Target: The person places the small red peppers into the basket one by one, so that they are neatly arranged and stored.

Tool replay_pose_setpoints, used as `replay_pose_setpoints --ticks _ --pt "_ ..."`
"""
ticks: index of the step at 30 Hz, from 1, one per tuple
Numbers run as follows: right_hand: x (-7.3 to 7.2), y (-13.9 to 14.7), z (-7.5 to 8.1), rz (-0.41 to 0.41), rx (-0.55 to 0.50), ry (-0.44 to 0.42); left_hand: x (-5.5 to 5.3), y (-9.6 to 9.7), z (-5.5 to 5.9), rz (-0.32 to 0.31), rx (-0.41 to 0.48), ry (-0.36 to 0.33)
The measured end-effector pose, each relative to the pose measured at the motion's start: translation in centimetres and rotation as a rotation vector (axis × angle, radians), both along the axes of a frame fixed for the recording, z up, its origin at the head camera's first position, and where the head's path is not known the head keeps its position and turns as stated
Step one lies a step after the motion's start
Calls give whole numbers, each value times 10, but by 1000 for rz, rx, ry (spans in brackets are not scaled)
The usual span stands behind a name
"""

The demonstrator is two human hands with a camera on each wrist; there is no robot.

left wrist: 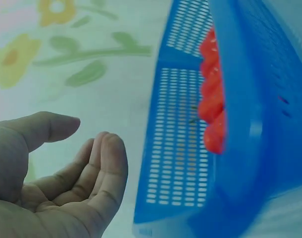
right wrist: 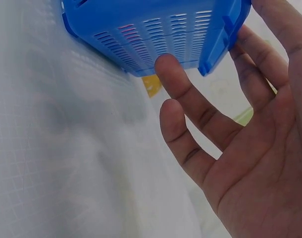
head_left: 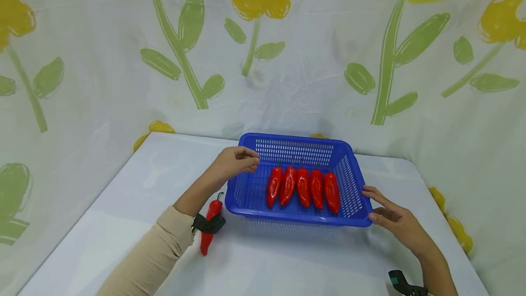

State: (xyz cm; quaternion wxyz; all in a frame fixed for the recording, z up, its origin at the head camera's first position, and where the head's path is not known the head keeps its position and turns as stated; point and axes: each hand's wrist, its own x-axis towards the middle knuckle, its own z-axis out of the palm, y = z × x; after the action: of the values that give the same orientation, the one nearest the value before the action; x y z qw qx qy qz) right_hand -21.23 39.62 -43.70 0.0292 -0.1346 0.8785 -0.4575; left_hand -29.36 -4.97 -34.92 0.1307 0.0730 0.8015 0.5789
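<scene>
A blue perforated basket [head_left: 287, 219] stands on the white table, with several red chili peppers [head_left: 303, 186] lying side by side inside. My left hand [head_left: 237, 162] hovers over the basket's left end in the head view. Its fingers are loosely bent, and the left wrist view shows a gap between thumb and fingertips with nothing in it. At the basket's right side, my right hand [head_left: 392, 220] touches the rim near the front corner with fingertips and thumb, its fingers spread. Another red chili pepper [head_left: 213, 209] lies on the table left of the basket, partly hidden by the left wrist's strap.
The white table [head_left: 287, 268] extends around the basket, with its back edge just behind it. A pale curtain [head_left: 304, 72] printed with yellow flowers hangs behind and along the sides. Dark wrist straps [head_left: 209, 224] sit on both forearms.
</scene>
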Motion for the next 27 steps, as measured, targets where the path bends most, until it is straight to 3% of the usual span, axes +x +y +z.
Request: replay_pose_setpoints --ticks 5,11,18,27 --pt "-1 1 0 -1 -11 13 18 -19 -9 69 94 -2" --pt "1 0 -1 -1 -5 -4 37 -41 -28 151 142 2" --pt "2 0 2 -20 37 -9 60 -60 -50 293 128 -15" --pt "3 -1 2 -34 38 -48 77 -76 -77 361 118 -40"
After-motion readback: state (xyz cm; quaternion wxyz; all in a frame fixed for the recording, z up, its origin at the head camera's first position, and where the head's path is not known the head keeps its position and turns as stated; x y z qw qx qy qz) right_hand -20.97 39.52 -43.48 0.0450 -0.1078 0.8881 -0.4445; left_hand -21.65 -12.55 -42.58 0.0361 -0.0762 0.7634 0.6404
